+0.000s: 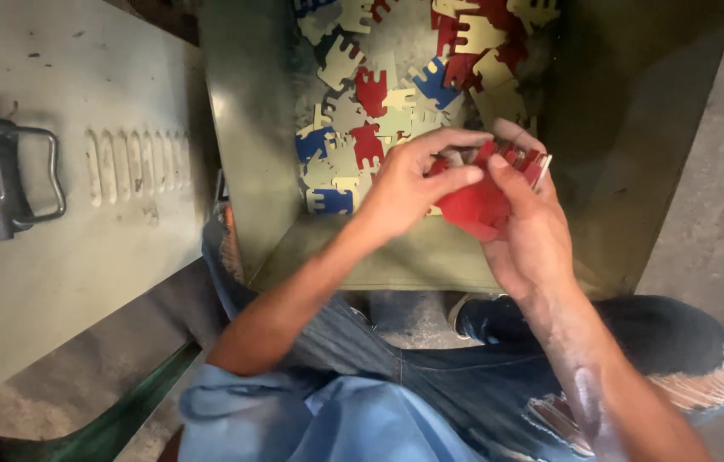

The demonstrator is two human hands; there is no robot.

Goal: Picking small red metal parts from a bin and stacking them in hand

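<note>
Seated person sorting flat notched pieces over an olive metal bin (251,171).
The bin holds loose red, blue and cream pieces (370,90); right hand (528,231) cradles a squared red stack (490,192), left hand (409,184) pinching its edge to align it.

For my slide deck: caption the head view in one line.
Both hands, left hand and right hand, hold a stack of red notched flat pieces over a green bin of red, blue and cream pieces.
</note>
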